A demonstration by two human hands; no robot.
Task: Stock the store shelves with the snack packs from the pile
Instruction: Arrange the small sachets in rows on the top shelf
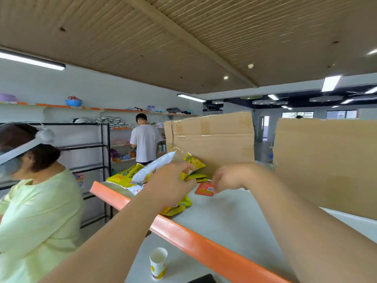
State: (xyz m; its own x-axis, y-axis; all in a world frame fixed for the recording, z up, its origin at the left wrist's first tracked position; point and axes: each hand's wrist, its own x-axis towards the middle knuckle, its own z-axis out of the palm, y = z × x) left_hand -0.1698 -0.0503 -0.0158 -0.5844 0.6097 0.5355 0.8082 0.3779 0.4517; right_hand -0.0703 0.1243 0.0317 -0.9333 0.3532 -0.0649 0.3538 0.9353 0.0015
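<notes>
A pile of yellow and white snack packs [130, 176] lies at the far left end of the white shelf top [224, 217] with its orange front edge. My left hand [173, 184] grips a small yellow pack [193, 161] above the pile, with a white pack [151, 170] just behind it. More yellow packs [179, 207] lie under my left wrist. My right hand [228, 177] pinches the corner of a flat orange-red pack [204, 188] that lies on the shelf top.
Cardboard sheets [210, 137] [326, 164] stand upright along the back of the shelf top. A paper cup [158, 262] stands on the lower shelf. A person in a pale green top [36, 211] is close on my left; another person [145, 139] faces the far wall shelves.
</notes>
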